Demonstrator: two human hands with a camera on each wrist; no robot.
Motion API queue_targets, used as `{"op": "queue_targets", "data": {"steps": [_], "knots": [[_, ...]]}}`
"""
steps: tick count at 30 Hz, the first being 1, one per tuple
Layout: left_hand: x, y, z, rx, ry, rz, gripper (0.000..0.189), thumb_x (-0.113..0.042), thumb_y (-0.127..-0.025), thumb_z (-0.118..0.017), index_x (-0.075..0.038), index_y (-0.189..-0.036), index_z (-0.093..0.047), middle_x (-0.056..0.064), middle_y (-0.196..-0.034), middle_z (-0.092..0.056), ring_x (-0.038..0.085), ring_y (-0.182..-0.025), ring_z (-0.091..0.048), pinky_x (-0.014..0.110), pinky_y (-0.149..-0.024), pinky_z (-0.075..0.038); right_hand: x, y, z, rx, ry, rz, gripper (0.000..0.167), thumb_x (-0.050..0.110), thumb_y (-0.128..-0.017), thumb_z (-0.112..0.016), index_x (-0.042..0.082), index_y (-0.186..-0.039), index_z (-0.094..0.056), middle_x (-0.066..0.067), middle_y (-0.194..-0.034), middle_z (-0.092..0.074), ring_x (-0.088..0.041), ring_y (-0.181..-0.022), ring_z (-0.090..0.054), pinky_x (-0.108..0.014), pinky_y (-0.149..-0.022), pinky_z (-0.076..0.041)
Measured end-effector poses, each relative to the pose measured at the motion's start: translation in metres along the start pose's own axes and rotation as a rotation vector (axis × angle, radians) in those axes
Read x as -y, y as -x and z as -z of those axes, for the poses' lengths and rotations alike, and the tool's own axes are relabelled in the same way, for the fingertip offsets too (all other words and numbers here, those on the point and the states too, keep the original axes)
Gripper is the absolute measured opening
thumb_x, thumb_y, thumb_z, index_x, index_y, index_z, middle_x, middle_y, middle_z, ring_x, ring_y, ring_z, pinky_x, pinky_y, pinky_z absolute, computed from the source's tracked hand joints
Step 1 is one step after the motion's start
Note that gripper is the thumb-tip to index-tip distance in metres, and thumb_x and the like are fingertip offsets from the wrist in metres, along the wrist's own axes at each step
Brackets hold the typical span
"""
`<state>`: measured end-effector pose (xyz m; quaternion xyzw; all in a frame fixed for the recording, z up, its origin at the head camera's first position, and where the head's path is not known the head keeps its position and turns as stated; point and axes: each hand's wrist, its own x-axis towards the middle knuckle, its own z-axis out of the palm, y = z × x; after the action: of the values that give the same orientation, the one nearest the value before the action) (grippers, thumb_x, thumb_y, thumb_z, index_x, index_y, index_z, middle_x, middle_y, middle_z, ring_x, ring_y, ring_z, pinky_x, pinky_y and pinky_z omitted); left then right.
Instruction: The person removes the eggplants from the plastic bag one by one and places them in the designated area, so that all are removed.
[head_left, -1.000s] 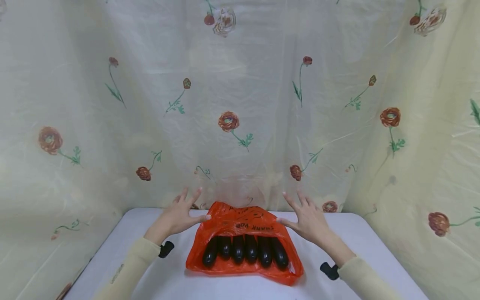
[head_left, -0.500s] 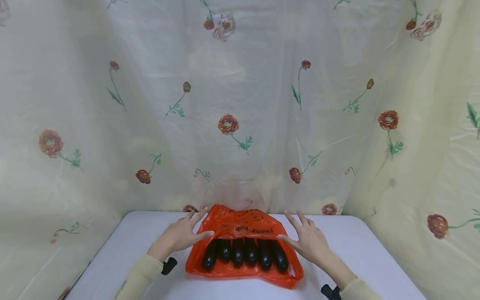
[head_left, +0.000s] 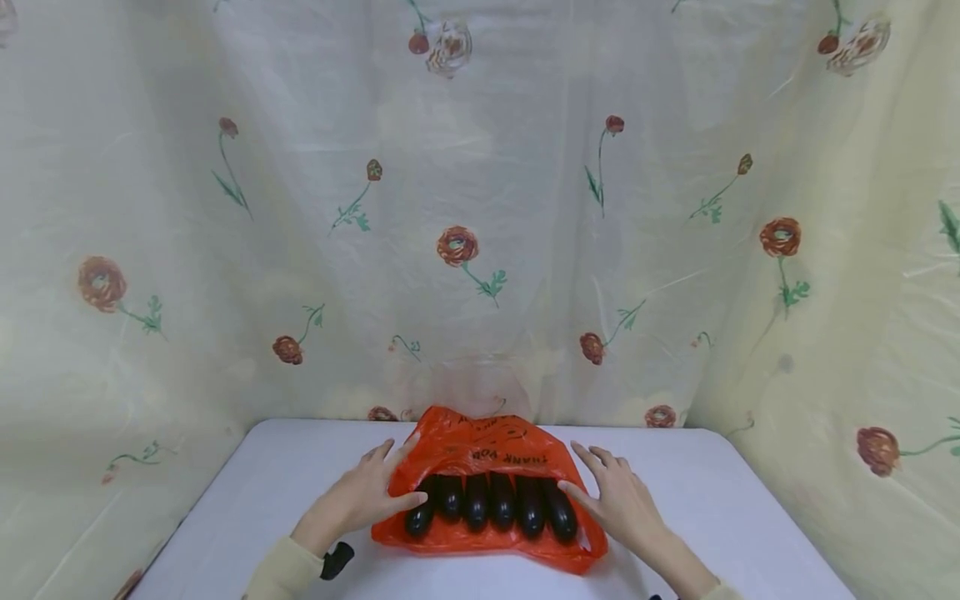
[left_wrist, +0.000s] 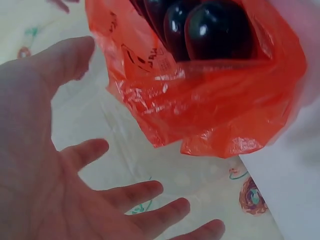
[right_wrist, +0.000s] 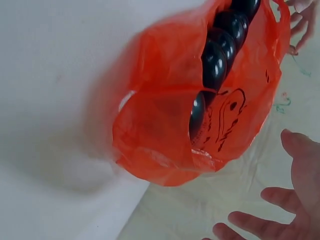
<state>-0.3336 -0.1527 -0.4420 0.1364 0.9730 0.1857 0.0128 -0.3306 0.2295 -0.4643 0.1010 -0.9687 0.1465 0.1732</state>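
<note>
In the head view a red plastic bag (head_left: 487, 450) with dark "THANK YOU" print lies on the table, its mouth gaping toward me. Several glossy black eggplants (head_left: 476, 504) lie side by side inside, their rounded ends showing. My left hand (head_left: 356, 500) hovers at the bag's left side, fingers spread and thumb over the leftmost eggplant. Opposite it, my right hand (head_left: 618, 504) is spread at the right side, thumb above the bag. Both wrist views show a gap between each hand and the bag (left_wrist: 200, 105), and neither hand holds anything.
The white table (head_left: 300, 450) extends around the bag on both sides. Behind it and at the sides hangs a pale curtain (head_left: 510, 183) printed with red flowers. A black strap piece (head_left: 337, 560) sits at my left wrist.
Both hands have come down and nearer to me, from beside the bag's far part to beside its mouth. Their fingers stay spread. The bag and eggplants lie as before.
</note>
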Motion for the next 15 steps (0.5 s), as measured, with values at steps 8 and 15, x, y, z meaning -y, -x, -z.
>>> {"op": "queue_targets", "data": {"steps": [8, 15], "knots": [[-0.003, 0.009, -0.005, 0.003, 0.010, -0.050, 0.084, -0.060, -0.081, -0.065, -0.020, -0.147, -0.033, 0.021, -0.154, -0.029, 0.045, -0.133, -0.039, 0.067, -0.094, -0.043, 0.005, 0.010, -0.001, -0.053, -0.058, 0.007, 0.068, 0.058, -0.082, -0.065, 0.018, -0.137, -0.055, -0.011, -0.118, -0.065, -0.030, -0.102, -0.060, -0.052, -0.082, -0.055], [-0.004, 0.017, -0.007, 0.079, 0.022, -0.050, 0.079, -0.054, -0.085, -0.063, -0.017, -0.147, -0.032, 0.021, -0.155, -0.026, 0.046, -0.134, -0.039, 0.065, -0.097, -0.042, 0.011, 0.016, -0.003, 0.010, -0.138, -0.042, 0.067, 0.054, -0.082, -0.068, 0.016, -0.136, -0.056, -0.009, -0.112, -0.067, -0.024, -0.098, -0.062, -0.049, -0.084, -0.056]]}}
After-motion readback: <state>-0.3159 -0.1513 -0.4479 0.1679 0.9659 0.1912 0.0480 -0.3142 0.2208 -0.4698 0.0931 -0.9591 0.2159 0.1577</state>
